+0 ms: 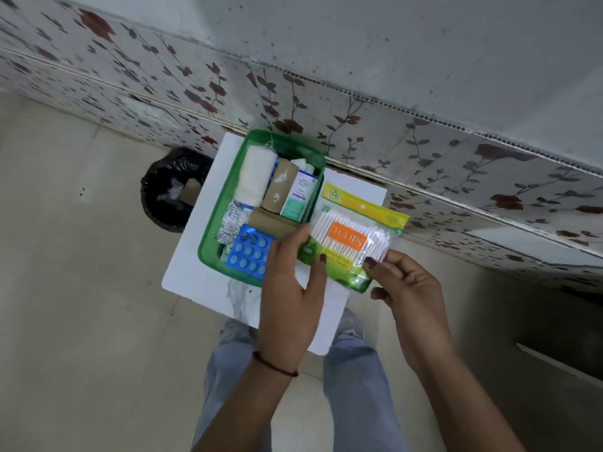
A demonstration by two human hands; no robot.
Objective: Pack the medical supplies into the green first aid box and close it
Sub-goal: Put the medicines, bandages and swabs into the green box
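The green first aid box lies open on a small white table. Inside it are a white gauze roll, brown bandage rolls, a white-and-teal carton, a silver blister strip and a blue pill blister. A yellow-green packet of cotton buds hovers over the box's right rim. My left hand pinches its left edge. My right hand grips its lower right corner. No lid is visible.
A bin with a black liner stands on the floor left of the table. A flower-patterned wall runs just behind the table. Crumpled clear plastic lies at the table's front. My legs stand below it.
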